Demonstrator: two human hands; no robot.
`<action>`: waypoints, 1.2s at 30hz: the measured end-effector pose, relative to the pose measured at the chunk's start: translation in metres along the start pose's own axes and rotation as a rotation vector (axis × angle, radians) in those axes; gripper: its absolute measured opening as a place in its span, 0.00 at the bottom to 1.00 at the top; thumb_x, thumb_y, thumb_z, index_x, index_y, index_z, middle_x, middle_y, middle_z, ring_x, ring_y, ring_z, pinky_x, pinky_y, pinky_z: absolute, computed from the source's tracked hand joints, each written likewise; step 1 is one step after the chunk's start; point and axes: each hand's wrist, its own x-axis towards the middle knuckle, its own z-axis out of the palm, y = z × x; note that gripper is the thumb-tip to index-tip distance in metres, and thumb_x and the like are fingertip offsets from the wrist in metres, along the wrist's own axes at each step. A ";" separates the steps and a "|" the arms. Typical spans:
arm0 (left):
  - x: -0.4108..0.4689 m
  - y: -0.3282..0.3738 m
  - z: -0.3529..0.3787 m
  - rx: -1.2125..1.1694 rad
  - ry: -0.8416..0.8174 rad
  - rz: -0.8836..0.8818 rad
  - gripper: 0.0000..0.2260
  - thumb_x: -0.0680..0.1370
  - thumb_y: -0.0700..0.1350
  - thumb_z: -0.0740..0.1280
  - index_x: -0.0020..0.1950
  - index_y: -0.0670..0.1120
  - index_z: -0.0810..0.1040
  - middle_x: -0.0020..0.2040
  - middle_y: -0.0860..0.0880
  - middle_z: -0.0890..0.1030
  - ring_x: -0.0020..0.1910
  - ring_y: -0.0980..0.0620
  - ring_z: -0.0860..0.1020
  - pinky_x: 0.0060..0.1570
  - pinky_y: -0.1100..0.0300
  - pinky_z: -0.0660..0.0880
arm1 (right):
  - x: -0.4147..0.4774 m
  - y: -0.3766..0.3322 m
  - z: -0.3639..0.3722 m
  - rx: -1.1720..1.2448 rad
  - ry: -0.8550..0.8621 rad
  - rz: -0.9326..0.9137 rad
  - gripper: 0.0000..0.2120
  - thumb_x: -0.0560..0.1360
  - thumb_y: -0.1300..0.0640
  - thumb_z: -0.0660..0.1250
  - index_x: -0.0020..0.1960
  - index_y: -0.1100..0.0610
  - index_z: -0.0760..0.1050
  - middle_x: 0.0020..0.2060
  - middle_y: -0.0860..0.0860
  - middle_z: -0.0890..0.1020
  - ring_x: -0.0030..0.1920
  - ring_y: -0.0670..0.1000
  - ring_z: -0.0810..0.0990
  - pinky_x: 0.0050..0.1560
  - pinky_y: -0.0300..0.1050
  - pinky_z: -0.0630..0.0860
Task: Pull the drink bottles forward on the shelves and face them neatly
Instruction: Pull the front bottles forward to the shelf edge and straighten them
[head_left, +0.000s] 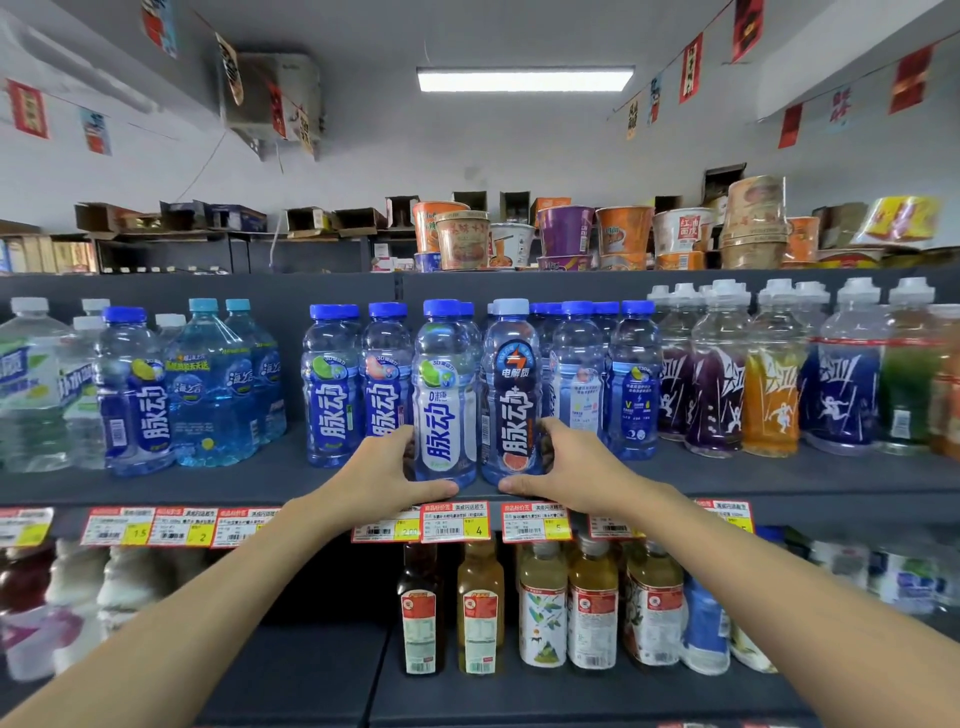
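Observation:
Two blue-capped drink bottles stand upright side by side near the front edge of the middle shelf (260, 483). My left hand (387, 470) grips the base of the white-labelled bottle (444, 395). My right hand (566, 467) grips the base of the dark-labelled bottle (514, 395). Both labels face forward. Behind and beside them stand more blue bottles (332, 384) of the same kind, set further back; two at the right (631, 379) show their back labels.
Large water bottles (208, 384) stand at the left of the shelf, purple, orange and green drinks (769, 374) at the right. Instant noodle cups (462, 239) sit on the top shelf. Tea bottles (543, 608) fill the lower shelf. Price tags (454, 522) line the shelf edge.

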 end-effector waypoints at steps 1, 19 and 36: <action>-0.003 0.002 0.000 0.001 0.005 -0.009 0.36 0.64 0.67 0.77 0.66 0.55 0.69 0.59 0.62 0.78 0.56 0.63 0.78 0.50 0.71 0.73 | 0.001 0.001 0.000 -0.008 -0.007 -0.011 0.46 0.62 0.28 0.75 0.71 0.48 0.65 0.59 0.42 0.79 0.50 0.40 0.78 0.44 0.33 0.72; 0.063 0.190 0.093 0.423 0.464 0.488 0.40 0.69 0.45 0.78 0.76 0.38 0.63 0.73 0.39 0.65 0.73 0.41 0.63 0.74 0.49 0.62 | -0.004 0.087 -0.112 -0.427 0.445 -0.275 0.25 0.72 0.51 0.74 0.64 0.56 0.70 0.58 0.51 0.70 0.54 0.52 0.75 0.48 0.44 0.75; 0.120 0.186 0.147 -0.127 0.426 -0.370 0.43 0.71 0.52 0.78 0.75 0.37 0.56 0.70 0.37 0.68 0.70 0.38 0.67 0.69 0.47 0.67 | 0.022 0.099 -0.083 -0.013 0.433 0.169 0.40 0.70 0.44 0.78 0.70 0.62 0.62 0.65 0.57 0.70 0.63 0.57 0.74 0.58 0.44 0.70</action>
